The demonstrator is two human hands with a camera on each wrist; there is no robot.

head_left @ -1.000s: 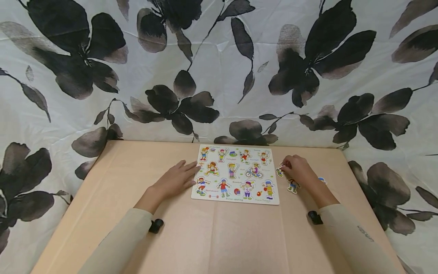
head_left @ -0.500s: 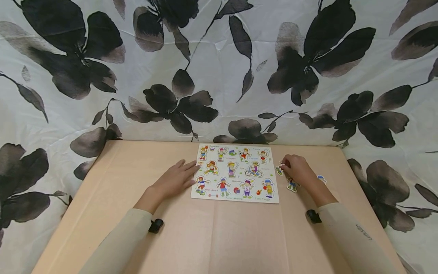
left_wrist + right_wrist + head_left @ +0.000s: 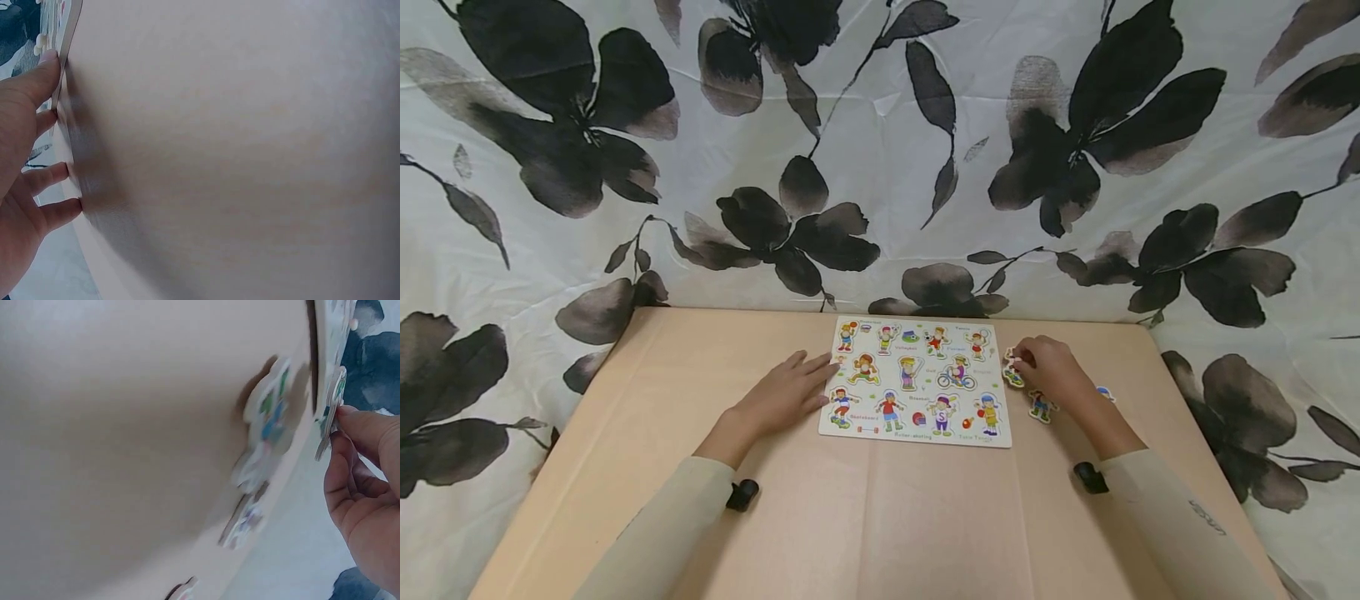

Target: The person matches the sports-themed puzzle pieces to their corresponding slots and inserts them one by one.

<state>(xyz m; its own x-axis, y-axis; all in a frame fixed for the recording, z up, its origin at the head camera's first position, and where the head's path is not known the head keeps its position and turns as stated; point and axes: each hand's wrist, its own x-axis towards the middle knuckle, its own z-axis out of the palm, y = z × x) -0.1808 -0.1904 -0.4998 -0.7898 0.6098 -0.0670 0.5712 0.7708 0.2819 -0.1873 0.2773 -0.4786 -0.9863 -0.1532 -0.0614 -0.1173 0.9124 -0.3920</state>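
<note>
A white picture puzzle board [image 3: 829, 430] with cartoon children at sports lies at the table's far side. My left hand [image 3: 782, 396] rests at its left edge, fingers spread; in the left wrist view the thumb [image 3: 44, 78] touches the board's rim. Just off the right edge, my right hand [image 3: 1060, 375] pinches a flat cut-out puzzle piece [image 3: 1012, 372] between thumb and finger. In the right wrist view, that piece [image 3: 337, 390] stands tilted beside the board, its picture partly covered by the fingertips. Another child-shaped piece [image 3: 1041, 408] lies below the right hand.
A blue-topped piece [image 3: 1105, 393] lies beyond my right wrist, partly hidden. More loose pieces, including a small one [image 3: 244, 522], show in the right wrist view. The tan table [image 3: 940, 525] ends at a flower-printed cloth [image 3: 880, 125] behind.
The pinched piece has come up and turned, so more of it shows beside the right hand. My left hand has stayed put on the board.
</note>
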